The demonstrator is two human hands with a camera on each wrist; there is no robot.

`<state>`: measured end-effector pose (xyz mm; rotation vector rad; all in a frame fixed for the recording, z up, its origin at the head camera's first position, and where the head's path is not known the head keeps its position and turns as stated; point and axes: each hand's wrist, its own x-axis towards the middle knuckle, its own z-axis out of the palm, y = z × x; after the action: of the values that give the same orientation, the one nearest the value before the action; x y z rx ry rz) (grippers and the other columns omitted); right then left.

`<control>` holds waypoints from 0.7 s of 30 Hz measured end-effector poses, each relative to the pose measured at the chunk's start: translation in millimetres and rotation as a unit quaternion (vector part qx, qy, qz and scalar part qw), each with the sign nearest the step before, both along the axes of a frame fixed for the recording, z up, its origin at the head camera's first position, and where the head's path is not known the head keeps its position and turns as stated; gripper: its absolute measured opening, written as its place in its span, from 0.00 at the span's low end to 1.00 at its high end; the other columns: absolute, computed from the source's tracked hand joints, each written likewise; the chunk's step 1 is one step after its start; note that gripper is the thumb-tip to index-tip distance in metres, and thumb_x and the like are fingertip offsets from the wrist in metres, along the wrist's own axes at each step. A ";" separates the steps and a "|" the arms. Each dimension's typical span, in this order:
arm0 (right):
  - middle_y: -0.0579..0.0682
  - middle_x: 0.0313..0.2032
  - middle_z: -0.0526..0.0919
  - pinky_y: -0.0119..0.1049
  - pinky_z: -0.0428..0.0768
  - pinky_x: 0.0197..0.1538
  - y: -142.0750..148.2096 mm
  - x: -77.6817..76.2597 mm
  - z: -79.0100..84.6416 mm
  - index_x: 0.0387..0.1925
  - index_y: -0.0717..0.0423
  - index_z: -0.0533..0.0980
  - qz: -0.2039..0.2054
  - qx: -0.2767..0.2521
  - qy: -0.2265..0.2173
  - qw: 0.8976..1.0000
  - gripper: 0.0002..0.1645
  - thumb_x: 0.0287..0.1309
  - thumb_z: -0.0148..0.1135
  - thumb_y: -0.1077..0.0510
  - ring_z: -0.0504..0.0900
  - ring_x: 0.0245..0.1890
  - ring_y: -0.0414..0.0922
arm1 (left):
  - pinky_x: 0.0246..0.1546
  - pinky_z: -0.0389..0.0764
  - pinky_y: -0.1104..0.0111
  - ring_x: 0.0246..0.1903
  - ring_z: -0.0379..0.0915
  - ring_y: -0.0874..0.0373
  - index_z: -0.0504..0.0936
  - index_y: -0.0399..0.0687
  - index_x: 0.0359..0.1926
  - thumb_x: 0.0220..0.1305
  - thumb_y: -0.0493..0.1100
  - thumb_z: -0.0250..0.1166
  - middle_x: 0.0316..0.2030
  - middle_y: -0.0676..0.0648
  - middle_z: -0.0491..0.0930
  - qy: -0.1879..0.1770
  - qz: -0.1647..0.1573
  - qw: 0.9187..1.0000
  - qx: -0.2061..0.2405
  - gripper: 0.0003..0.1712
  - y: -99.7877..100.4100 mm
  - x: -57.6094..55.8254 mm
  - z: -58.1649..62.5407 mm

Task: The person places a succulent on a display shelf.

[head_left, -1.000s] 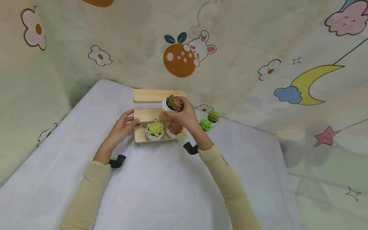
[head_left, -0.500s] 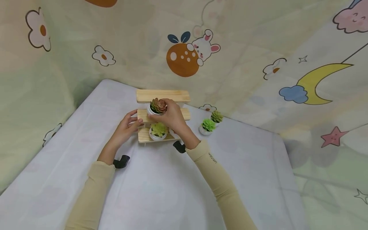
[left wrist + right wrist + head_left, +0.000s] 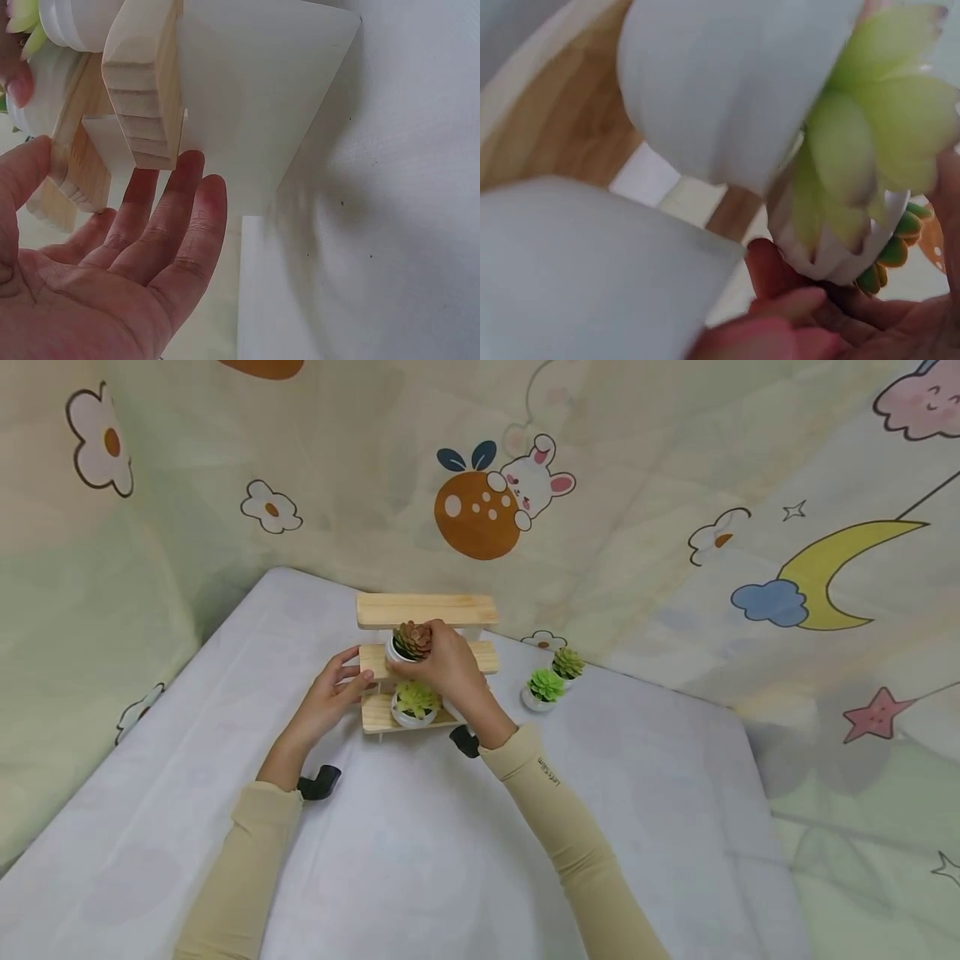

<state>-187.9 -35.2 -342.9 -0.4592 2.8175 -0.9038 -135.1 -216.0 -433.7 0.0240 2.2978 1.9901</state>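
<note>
Up the lower centre of the head view, a broad lane of white table (image 3: 420, 852) runs between the two sleeves (image 3: 237, 868) to the wooden shelf (image 3: 377, 718). There is room to come down over its top board (image 3: 427, 611), with the patterned backdrop (image 3: 330, 539) standing behind. The left hand (image 3: 321, 697) bars the left end; the right hand (image 3: 448, 667), gripping the reddish succulent (image 3: 412, 641), blocks the middle board (image 3: 483, 658), and the yellow-green succulent (image 3: 415, 700) obstructs the lower tier. Right of centre, a narrow gap separates shelf and bright green succulent (image 3: 544, 688).

Head view evenly lit, diffuse, left wrist view dimmer, soft shadow on white tabletop (image 3: 420, 225) beside shelf (image 3: 139, 97), right wrist view soft, nearest pot (image 3: 592, 277) blurred.
</note>
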 end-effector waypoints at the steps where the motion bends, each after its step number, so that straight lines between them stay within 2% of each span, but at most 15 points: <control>1: 0.56 0.52 0.79 0.41 0.79 0.54 -0.3 0.1 0.5 0.59 0.63 0.69 0.002 0.006 0.000 1.000 0.44 0.49 0.75 0.42 0.79 0.51 0.49 | 0.60 0.68 0.44 0.63 0.65 0.34 0.43 0.46 0.77 0.75 0.52 0.53 0.67 0.28 0.61 -0.002 0.001 1.000 0.001 0.41 0.2 0.1 0.0; 9: 0.54 0.49 0.79 0.42 0.79 0.52 0.1 2.5 2.3 0.56 0.62 0.70 0.012 0.037 0.012 0.999 0.43 0.48 0.74 0.39 0.79 0.48 0.48 | 0.61 0.68 0.45 0.63 0.65 0.35 0.42 0.46 0.77 0.75 0.52 0.53 0.67 0.28 0.60 -0.009 0.001 1.000 0.002 0.41 2.5 -0.5 -0.7; 17: 0.54 0.60 0.72 0.50 0.67 0.65 12.4 6.8 8.3 0.66 0.59 0.65 0.027 0.060 0.022 0.998 0.53 0.47 0.72 0.33 0.71 0.60 0.48 | 0.61 0.68 0.45 0.63 0.65 0.35 0.42 0.44 0.77 0.75 0.53 0.52 0.67 0.28 0.61 -0.004 -0.002 1.000 0.001 0.42 3.7 0.1 0.0; 19: 0.54 0.63 0.70 0.52 0.65 0.66 18.9 7.3 11.3 0.67 0.58 0.65 0.022 0.051 0.036 0.998 0.53 0.48 0.71 0.33 0.70 0.62 0.50 | 0.60 0.69 0.45 0.63 0.65 0.35 0.42 0.44 0.77 0.74 0.54 0.52 0.67 0.28 0.61 -0.004 -0.001 1.000 -0.004 0.42 3.0 0.0 0.1; 21: 0.55 0.64 0.69 0.52 0.67 0.65 26.7 6.0 12.7 0.67 0.59 0.65 0.012 0.016 0.055 0.998 0.52 0.49 0.72 0.35 0.70 0.62 0.51 | 0.60 0.69 0.46 0.63 0.66 0.36 0.43 0.44 0.77 0.74 0.55 0.52 0.67 0.29 0.62 -0.004 0.003 1.000 -0.010 0.43 1.7 -0.4 0.0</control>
<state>-181.9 -8.5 -330.2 -0.5525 2.9142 -0.8539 -135.4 -214.3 -433.7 0.0090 2.3164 1.9657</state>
